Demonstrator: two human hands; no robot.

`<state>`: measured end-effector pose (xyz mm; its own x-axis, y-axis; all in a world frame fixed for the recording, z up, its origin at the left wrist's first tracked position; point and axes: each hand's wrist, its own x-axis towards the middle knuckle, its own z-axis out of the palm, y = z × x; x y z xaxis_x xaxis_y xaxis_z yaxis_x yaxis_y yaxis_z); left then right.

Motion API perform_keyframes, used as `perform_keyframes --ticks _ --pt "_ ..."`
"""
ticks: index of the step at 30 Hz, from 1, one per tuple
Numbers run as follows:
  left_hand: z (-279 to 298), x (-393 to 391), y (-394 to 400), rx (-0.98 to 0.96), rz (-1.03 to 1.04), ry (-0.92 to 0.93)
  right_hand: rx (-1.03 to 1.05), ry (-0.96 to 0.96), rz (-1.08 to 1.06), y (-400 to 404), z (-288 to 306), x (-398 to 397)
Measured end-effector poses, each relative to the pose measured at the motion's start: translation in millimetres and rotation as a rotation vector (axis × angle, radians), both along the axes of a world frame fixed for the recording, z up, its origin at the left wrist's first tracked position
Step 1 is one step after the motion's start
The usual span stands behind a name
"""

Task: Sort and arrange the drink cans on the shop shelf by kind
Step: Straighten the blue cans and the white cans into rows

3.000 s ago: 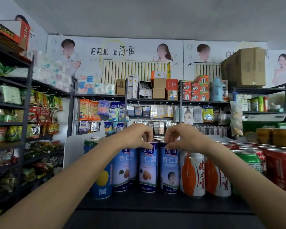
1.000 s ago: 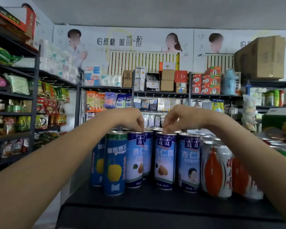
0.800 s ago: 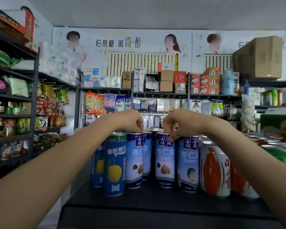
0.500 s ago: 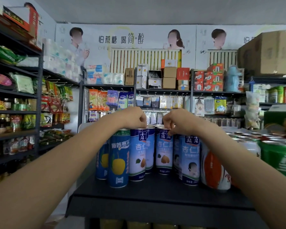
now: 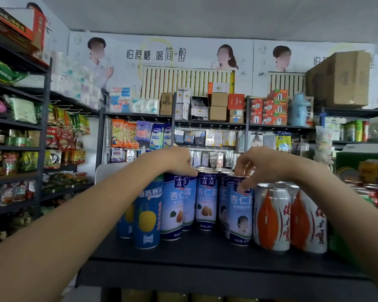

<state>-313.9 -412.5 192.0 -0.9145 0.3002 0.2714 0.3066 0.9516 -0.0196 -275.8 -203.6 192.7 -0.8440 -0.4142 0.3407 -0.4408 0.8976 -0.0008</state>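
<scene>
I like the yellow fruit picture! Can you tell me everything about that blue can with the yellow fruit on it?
The blue can with the yellow fruit is tall, slim and looks like shiny metal. It has white writing near the top, a round yellow fruit with a small leaf in the middle, and a white mark near the bottom. It stands upright near the front edge of the black shelf, at the left of the row. The left hand rests over its top. A pale blue almond can stands close on its right.

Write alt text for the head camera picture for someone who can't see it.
Two bare hands reach over slim blue-and-white drink cans on a black shop shelf: the left hand rests on the top of one can, the right hand grips the rim of another. White-and-orange cans stand to the right, a darker blue can with a yellow fruit to the left.
</scene>
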Motion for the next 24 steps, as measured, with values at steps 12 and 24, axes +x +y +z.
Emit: perform_keyframes --ticks 12,24 --pt "10.4 37.2 -40.9 0.132 -0.023 0.087 -0.222 0.248 0.262 -50.8 -15.5 0.9" --pt "-2.8 63.2 -67.4 0.177 -0.135 0.040 -0.356 0.064 0.424 -86.1 -25.8 -20.1"
